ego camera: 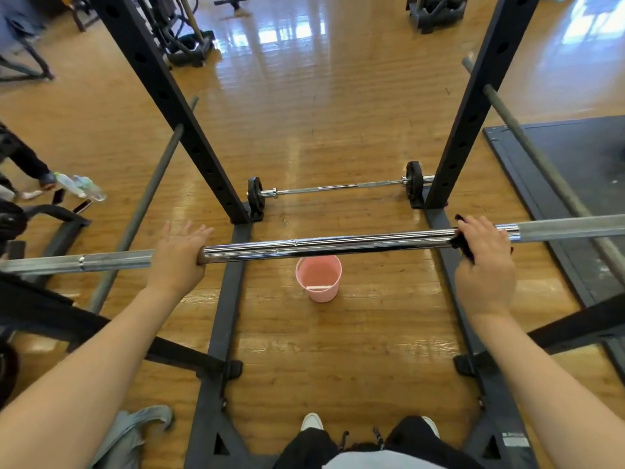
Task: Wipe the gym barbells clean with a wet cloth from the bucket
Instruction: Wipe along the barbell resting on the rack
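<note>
A chrome barbell (pixel 324 243) lies across the rack at waist height, running from left to right. My left hand (pixel 179 252) rests on its left part with the fingers stretched out over the bar. My right hand (pixel 483 255) grips the bar's right part with a dark cloth (pixel 460 243) wrapped round it; only the cloth's edges show under the fingers. A pink bucket (pixel 318 278) stands on the wooden floor below the bar's middle. A second barbell (pixel 338 188) with small black plates lies on the floor further ahead.
Two black rack uprights (pixel 189 130) rise on either side, with base rails (pixel 223 316) along the floor. Grey safety bars (pixel 142 211) slope on both sides. A black mat (pixel 575 170) lies at the right. Bottles (pixel 79 186) and another person's arm are at the left.
</note>
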Demonstrator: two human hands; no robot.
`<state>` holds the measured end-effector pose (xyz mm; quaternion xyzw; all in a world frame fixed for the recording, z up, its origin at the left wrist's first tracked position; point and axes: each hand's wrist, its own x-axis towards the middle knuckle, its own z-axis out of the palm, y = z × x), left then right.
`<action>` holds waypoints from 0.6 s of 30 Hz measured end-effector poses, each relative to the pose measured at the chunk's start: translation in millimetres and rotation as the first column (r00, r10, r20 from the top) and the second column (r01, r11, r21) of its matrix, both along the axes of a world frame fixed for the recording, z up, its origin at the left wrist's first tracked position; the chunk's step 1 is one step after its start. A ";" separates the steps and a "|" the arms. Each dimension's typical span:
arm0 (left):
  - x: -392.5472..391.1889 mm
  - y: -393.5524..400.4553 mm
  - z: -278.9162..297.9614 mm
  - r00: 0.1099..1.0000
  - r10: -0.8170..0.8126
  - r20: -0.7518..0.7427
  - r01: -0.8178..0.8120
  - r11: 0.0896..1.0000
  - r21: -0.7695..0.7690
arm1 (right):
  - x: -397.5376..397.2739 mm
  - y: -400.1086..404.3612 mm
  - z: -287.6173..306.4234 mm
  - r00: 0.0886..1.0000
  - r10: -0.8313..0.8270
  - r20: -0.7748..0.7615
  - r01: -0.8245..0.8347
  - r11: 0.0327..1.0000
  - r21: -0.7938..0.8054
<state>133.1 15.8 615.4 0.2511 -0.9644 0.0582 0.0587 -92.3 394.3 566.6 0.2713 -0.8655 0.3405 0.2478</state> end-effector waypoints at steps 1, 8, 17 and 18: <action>-0.2 -0.4 0.0 1.000 -0.004 -0.005 0.004 1.000 0.000 | 3.5 -5.1 -1.9 0.999 0.045 -0.031 -0.044 0.999 0.022; 0.7 -0.5 -0.8 1.000 -0.015 -0.018 0.014 1.000 -0.017 | -15.8 18.7 -2.6 0.990 0.099 -0.099 -0.090 0.992 0.093; 1.3 0.7 -3.1 1.000 0.021 -0.008 -0.021 0.999 -0.032 | 8.4 -3.4 0.6 0.992 0.120 0.029 -0.122 0.990 0.072; 1.9 1.8 -3.6 0.999 0.030 -0.020 -0.031 0.999 -0.026 | 2.5 5.6 0.6 0.991 0.132 -0.007 -0.131 0.986 0.105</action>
